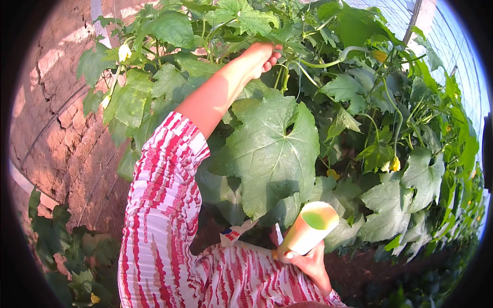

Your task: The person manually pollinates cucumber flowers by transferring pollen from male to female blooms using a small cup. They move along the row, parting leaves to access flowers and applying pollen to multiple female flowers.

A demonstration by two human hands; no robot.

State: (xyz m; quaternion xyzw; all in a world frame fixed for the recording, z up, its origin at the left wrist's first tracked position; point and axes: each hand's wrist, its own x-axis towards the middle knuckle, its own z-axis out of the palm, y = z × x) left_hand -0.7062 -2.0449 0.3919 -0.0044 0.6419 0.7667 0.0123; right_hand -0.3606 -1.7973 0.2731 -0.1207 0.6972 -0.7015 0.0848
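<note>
My left hand (266, 61) reaches up among the stems of a climbing gourd-type vine (265, 150), its fingers curled beside a stem. Leaves partly cover that hand, and whether it grips something is unclear. Below, close to my lap, my right hand (310, 263) is wrapped around the lower part of a pale yellow cup (308, 231). The cup tilts with its mouth upward, and its inside looks yellow-green; I cannot make out its contents. A thin white strip (279, 232) stands beside it. Between the hands hangs a broad leaf (265, 154) with a small hole.
Slender young fruits with yellow flowers (394, 164) hang at the right. A cracked earthen wall (57, 100) with dark lines across it rises at the left. Strings and a post (420, 19) stand at the upper right. A printed white piece (232, 234) lies near my lap.
</note>
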